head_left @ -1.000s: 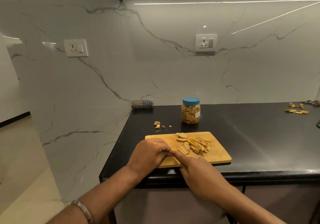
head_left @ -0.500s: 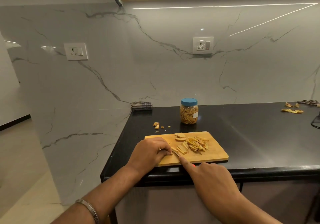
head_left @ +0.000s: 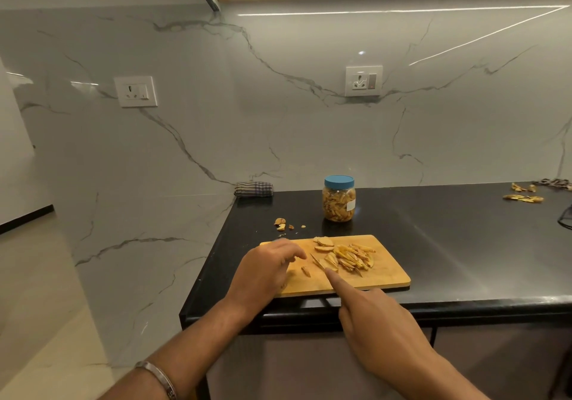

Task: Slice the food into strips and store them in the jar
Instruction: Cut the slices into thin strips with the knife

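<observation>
A wooden cutting board (head_left: pixel 390 272) lies near the counter's front edge. On it sit a pile of yellow strips (head_left: pixel 353 257), a few uncut slices (head_left: pixel 324 242) and one small cut piece (head_left: pixel 305 271). My right hand (head_left: pixel 374 319) grips a knife, forefinger stretched along its back; the blade (head_left: pixel 317 262) points at the pile's left side. My left hand (head_left: pixel 264 271) hovers over the board's left end with fingers loosely bent, holding nothing that I can see. Behind the board stands a clear jar (head_left: pixel 339 203) with a blue lid, full of strips.
Small scraps (head_left: pixel 281 224) lie on the black counter (head_left: pixel 448 238) left of the jar. A folded checked cloth (head_left: pixel 253 189) sits at the back left corner. More peel pieces (head_left: pixel 523 197) lie far right. The counter ends just left of the board.
My left hand has lifted off the piece and opened. The knife has drawn back a little, leaving one small cut piece lying alone on the board.
</observation>
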